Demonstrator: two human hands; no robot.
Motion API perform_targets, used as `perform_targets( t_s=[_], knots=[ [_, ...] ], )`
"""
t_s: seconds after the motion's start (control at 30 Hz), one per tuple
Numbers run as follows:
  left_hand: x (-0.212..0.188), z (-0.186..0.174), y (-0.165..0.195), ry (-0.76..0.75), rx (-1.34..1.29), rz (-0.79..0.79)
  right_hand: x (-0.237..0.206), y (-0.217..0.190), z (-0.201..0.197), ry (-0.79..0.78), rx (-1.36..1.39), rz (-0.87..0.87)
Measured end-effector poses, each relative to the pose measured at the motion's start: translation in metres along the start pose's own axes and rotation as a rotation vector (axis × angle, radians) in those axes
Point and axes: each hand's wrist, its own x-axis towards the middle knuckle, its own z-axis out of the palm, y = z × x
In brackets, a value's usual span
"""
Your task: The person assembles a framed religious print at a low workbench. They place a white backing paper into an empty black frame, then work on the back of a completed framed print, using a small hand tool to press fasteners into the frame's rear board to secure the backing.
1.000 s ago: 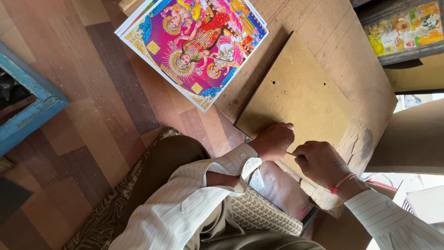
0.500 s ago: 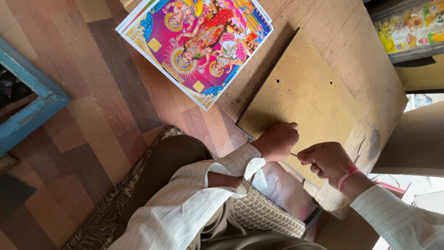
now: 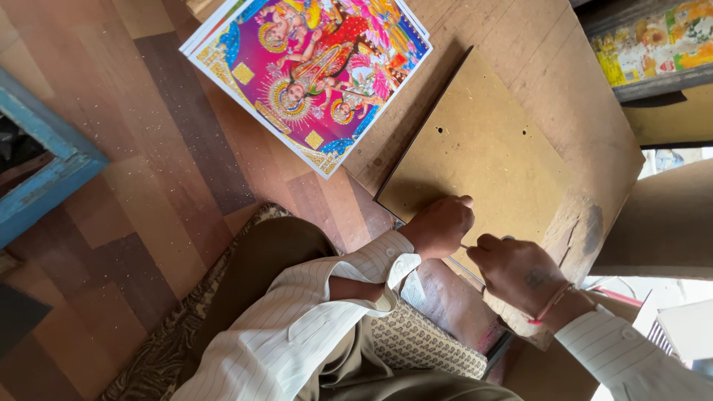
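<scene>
Brown hardboard backing panel point(image 3: 483, 160) lies flat on a low wooden worktop point(image 3: 587, 126), its near edge under both hands, with a few small holes showing toward its far side. The left hand point(image 3: 443, 225) is curled into a loose fist with its knuckles pressing down on that near edge. The right hand point(image 3: 516, 269) sits just beside it, fingers pinched together on a thin metal tool point(image 3: 468, 246) whose tip shows in the gap between the two hands; what kind of tool it is cannot be told, nor whether the left hand closes on anything small.

As a judgement, the work seems to be on the panel's near edge and only partly along: that edge is being attended to, while the far and right edges lie untouched and no print is mounted on the panel's visible face.

Left of the panel, a stack of bright pink-and-blue devotional prints point(image 3: 312, 74) lies partly on the worktop and partly over the wood-patterned floor point(image 3: 134, 186), well apart from the hands. Another colourful picture point(image 3: 653, 44) leans at the far right. A blue wooden frame or crate point(image 3: 52, 178) stands at the left edge; its inside is dark and its contents cannot be made out. The person sits on a patterned cushion point(image 3: 423, 341), striped sleeves reaching forward.
</scene>
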Motion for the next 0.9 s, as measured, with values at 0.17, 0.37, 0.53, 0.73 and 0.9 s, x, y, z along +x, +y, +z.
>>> perform_targets(
  t_s=[0.17, 0.37, 0.53, 0.73, 0.9],
  knots=[
    [0.003, 0.001, 0.0, -0.016, 0.032, -0.031, 0.005, 0.003, 0.005, 0.03, 0.325, 0.333],
    [0.003, -0.002, 0.003, -0.049, 0.074, -0.036, 0.011, 0.007, 0.009, -0.114, 0.482, 0.639],
    [0.005, 0.002, -0.002, -0.052, 0.096, -0.009, 0.016, 0.011, 0.013, -0.105, 1.1, 1.102],
    [0.01, -0.001, -0.011, -0.077, 0.15, 0.088, -0.002, 0.015, 0.027, -0.016, 1.235, 1.026],
    [-0.011, -0.01, -0.014, -0.022, 0.163, 0.303, -0.078, 0.013, 0.077, 0.551, 0.959, 0.974]
  ],
)
